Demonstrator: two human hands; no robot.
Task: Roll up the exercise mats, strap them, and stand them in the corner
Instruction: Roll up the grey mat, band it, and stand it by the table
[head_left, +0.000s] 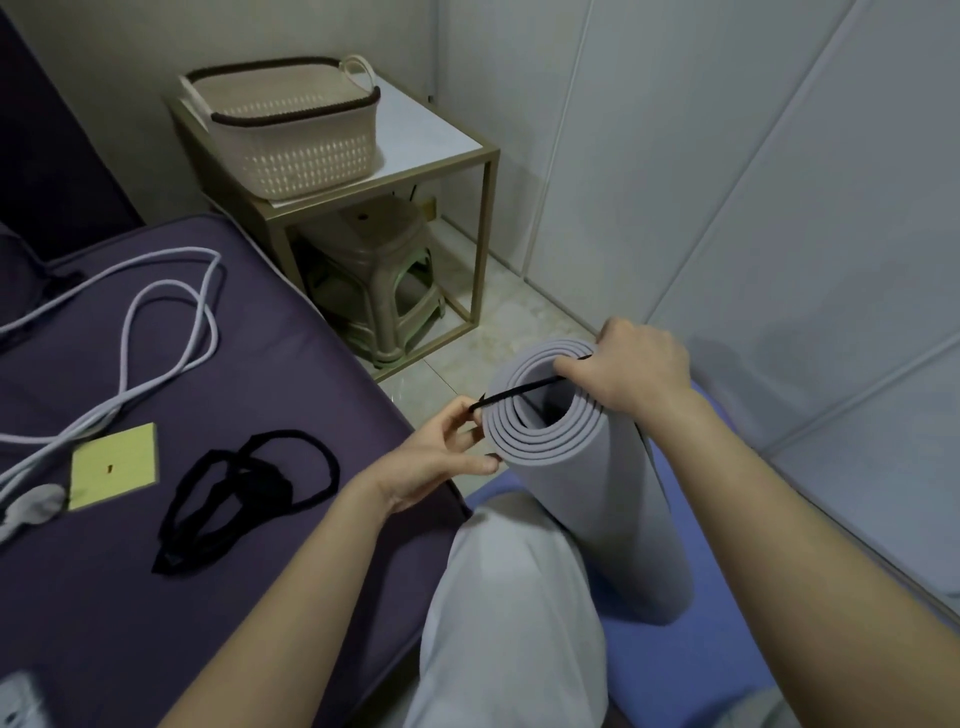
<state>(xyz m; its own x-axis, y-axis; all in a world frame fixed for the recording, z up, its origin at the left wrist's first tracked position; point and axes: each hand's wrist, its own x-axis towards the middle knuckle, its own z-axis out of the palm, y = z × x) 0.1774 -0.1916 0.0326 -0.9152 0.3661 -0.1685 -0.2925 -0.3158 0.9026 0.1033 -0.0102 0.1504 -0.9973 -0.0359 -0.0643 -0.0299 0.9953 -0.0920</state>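
Observation:
A rolled grey exercise mat (618, 509) stands upright beside my knee, its spiral end facing up. A thin black elastic strap (519, 393) is stretched across that open end. My left hand (441, 457) pinches the strap's near end at the roll's left rim. My right hand (636, 371) grips the strap's far end and the roll's top rim. Under the roll lies a blue mat (670, 660), flat on the floor. More black straps (244, 488) lie tangled on the purple bed.
The purple bed (156, 597) fills the left, carrying a white cord (156, 332) and a yellow-green card (115, 465). A gold-framed side table (441, 140) with a beige basket (291, 124) stands in the corner, plastic stools (374, 291) under it. White wall panels (779, 182) run on the right.

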